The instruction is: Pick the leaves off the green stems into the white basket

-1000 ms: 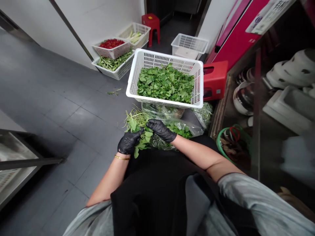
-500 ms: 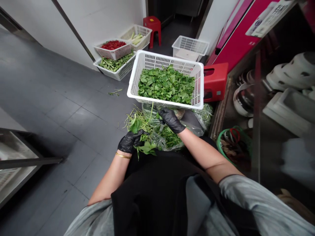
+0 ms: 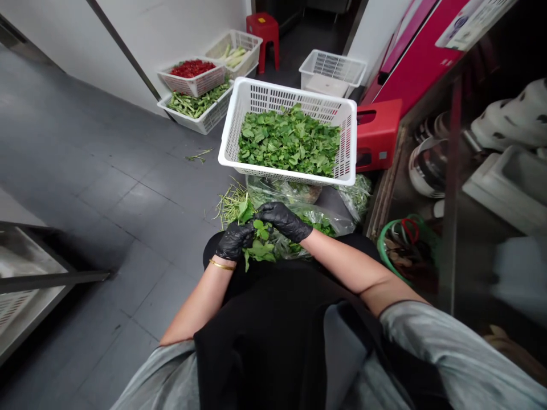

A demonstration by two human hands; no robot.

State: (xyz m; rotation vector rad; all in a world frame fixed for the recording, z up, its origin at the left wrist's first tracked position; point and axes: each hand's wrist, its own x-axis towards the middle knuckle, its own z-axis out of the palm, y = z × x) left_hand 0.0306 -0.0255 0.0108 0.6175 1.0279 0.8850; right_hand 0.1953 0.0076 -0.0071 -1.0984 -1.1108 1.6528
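left hand (image 3: 234, 240) and right hand (image 3: 284, 221), both black-gloved, are clenched close together on a sprig of greens (image 3: 259, 249), at 6 o'clock in view. white basket (image 3: 256, 97) of leaves (image 3: 290, 142) stands at 12 o'clock, its near edge over a plastic bag (image 3: 277, 192). risk: a slipping bag could tip the basket, spilling leaves onto the floor (image 3: 106, 188). pink carton (image 3: 410, 62) at 1 o'clock bears print, unreadable at this view

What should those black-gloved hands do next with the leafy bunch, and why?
Probably the right hand should pinch one more leaf off the leafy bunch gripped by the left hand and drop it in the white plastic basket. That basket already holds loose leaves, while thin stems lie piled beneath it.
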